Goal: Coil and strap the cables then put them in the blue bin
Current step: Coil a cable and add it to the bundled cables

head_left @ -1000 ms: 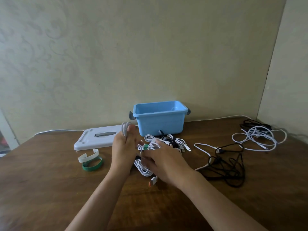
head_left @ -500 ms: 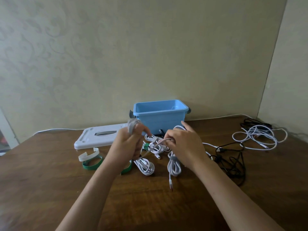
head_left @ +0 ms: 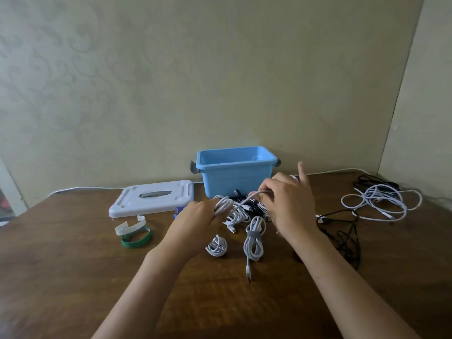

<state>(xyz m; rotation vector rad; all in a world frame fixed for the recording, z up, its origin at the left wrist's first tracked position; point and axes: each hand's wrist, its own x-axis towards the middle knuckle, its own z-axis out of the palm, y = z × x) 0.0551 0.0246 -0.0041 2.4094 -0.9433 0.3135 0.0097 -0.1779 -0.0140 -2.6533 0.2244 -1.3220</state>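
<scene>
Meanwhile, a white cable (head_left: 241, 204) is being coiled over the bench (head_left: 61, 277). Its finished loops are gripped in the curled fingers of the left hand (head_left: 198, 221), while the free run is pinched by the right hand (head_left: 288, 204), index finger raised.

The loops could be let slip and spring open, since no strap is yet on them; the free run could also be snagged in the heap of cables (head_left: 244, 211) beneath.

At nine o'clock of the hands, white and green straps (head_left: 133, 232) lie beside a white lid (head_left: 152, 198). A strapped coil (head_left: 254, 241) rests at six o'clock, the blue bin (head_left: 234, 174) stands at twelve against a pale patterned wall, and loose cables (head_left: 376, 201) are sprawled at three.
</scene>
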